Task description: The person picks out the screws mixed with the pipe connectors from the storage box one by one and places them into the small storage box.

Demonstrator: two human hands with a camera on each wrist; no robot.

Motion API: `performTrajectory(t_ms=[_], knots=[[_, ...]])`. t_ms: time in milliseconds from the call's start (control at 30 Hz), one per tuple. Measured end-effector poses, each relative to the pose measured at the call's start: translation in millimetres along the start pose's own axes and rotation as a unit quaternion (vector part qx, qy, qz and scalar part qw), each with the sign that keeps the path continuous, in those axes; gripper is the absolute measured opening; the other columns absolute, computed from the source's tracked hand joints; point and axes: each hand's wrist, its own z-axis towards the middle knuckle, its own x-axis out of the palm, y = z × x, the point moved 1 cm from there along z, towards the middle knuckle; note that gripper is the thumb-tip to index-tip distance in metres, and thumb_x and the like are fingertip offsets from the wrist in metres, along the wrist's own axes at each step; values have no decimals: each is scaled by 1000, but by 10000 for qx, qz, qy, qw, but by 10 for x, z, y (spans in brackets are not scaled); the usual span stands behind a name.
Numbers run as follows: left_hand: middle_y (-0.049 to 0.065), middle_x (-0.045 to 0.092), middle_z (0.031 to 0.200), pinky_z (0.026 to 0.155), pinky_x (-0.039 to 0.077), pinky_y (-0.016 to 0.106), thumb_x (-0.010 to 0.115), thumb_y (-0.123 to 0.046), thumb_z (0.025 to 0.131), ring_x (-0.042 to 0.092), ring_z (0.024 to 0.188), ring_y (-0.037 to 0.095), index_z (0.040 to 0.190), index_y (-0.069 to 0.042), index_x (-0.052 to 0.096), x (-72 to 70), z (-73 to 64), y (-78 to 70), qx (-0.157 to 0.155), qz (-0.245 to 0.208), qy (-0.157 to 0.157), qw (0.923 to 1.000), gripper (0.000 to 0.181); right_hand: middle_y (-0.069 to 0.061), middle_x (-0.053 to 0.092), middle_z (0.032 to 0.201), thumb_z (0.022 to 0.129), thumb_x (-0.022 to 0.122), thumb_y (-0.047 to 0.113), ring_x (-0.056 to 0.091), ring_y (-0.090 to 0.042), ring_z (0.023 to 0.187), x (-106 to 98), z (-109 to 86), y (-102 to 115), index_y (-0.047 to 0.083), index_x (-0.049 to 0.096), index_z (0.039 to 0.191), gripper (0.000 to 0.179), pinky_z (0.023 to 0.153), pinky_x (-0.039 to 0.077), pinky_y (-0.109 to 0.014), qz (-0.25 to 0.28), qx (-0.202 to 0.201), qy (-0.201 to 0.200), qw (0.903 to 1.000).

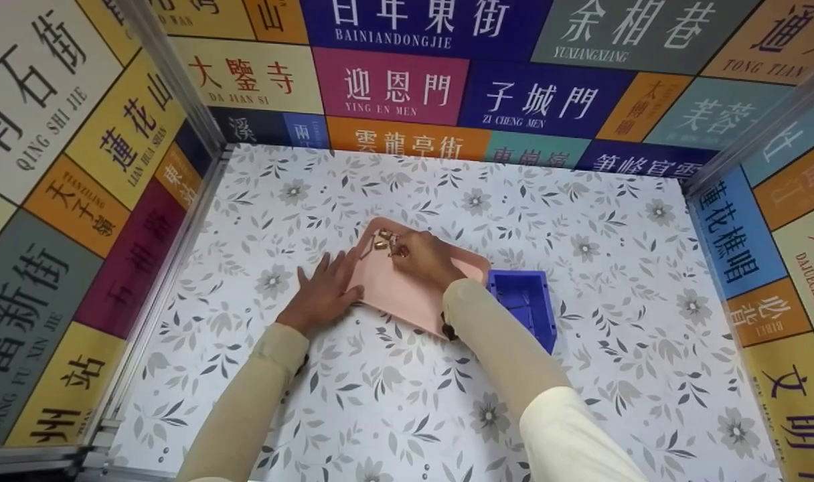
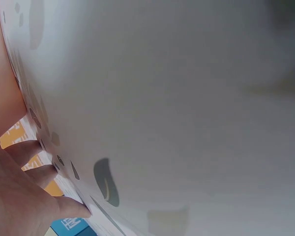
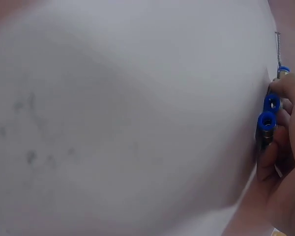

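"Near the middle of the head view, what is the right hand (image 1: 426,258) doing?"

"It reaches over the pink tray (image 1: 397,288), fingers curled and pinching, beside the small brass-coloured fittings (image 1: 380,246) gathered at the tray's upper left."

"Can you make out the grip?"

"At the right edge of the right wrist view, yes: the fingers are bent round blue-ringed fittings (image 3: 268,133), two close together. Another blue ring shows by a fingertip above them, and a threaded screw (image 3: 279,49) lies beyond it, toward the upper right corner. How firm the hold is, I cannot tell."

"And the left hand (image 1: 321,291)?"

"Just left of centre, fingers spread wide, holding nothing, with the thumb and nearest fingers at the tray's left edge. Whether it presses, I cannot tell. The lower left of the left wrist view shows spread fingers too."

"What is right of the tray?"

"A blue box (image 1: 547,304) with partitions, close against its right end. Both stand on a flower-patterned tabletop (image 1: 608,375)."
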Motion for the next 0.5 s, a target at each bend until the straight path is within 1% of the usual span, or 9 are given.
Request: performTrajectory(t_ms=[167,333,400,500], knots=[[11,17,172,113,0,82,32,-62,103,7,159,41,165,-36,-4,2,7,-2,-21,22,15,10000,76,-1,76,90,84,71,13,67,-17,81,-7,0,4,11,79,89,9,74,56,-32,-21,147,129,9998],[11,17,172,115,0,80,33,-63,103,7,159,40,165,-36,-3,-5,4,-11,-64,37,31,10000,76,0,71,83,83,70,13,62,-16,74,-29,-9,16,13,74,80,5,66,52,-30,-87,161,234,9996],[11,17,172,115,0,80,33,-63,103,7,159,40,165,-36,-3,-5,4,-13,-82,42,43,9999,76,0,69,80,84,69,13,59,-16,71,-41,-17,23,12,71,77,7,63,49,-29,-65,136,281,9995],[11,17,172,114,1,81,33,-63,103,7,159,40,165,-36,-4,-4,7,-14,-91,52,62,9999,77,2,67,80,85,69,12,58,-14,70,-58,-31,34,12,71,79,6,63,47,-27,123,150,321,9993]])
